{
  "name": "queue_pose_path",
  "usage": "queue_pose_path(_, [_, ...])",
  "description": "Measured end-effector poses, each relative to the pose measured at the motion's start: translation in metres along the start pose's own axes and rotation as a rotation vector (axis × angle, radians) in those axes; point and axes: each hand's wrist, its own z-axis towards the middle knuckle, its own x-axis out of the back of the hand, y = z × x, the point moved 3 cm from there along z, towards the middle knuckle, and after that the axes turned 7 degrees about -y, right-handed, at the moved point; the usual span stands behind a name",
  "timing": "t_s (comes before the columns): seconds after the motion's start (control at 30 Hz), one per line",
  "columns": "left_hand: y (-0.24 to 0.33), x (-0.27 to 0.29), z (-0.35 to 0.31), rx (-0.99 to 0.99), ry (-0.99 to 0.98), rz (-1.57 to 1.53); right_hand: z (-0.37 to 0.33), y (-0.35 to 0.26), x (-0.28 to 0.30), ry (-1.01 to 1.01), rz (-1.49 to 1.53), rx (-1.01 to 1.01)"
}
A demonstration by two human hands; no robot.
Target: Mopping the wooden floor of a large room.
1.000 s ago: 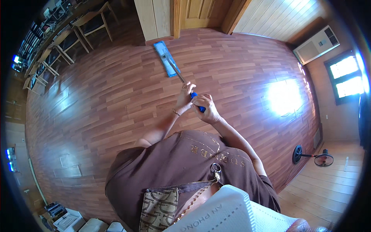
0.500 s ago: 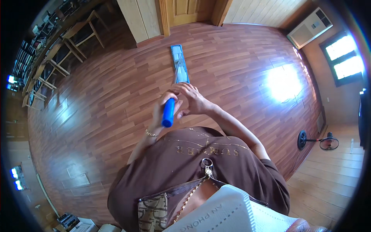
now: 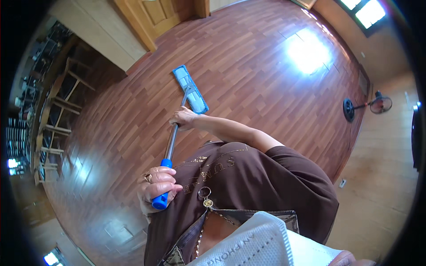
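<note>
Mop (image 3: 174,133): right hand (image 3: 183,119) now farther down pole (image 3: 171,146)

The left hand (image 3: 159,181) is curled in close, the right hand (image 3: 184,118) curled farther forward.

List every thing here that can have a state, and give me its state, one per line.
Left hand: closed around the blue grip
Right hand: closed around the metal pole
Metal pole: tilted
Mop head: flat on the floor
Neck zipper: open
Fan: standing; spinning or not, cannot tell
</note>
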Motion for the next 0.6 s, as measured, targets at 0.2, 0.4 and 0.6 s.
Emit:
queue_pose_path(0.2, [-0.013, -0.026, 0.038, -0.051, -0.243, -0.101, -0.045, 0.031, 0.013, 0.079, 0.012, -0.179])
queue_pose_path(0.4, [-0.030, -0.072, 0.085, -0.096, -0.489, -0.186, -0.135, 0.066, 0.050, 0.301, -0.020, -0.409])
queue_pose_path(0.6, [-0.046, -0.135, 0.126, -0.094, -0.690, -0.312, -0.259, 0.085, 0.073, 0.556, 0.008, -0.711])
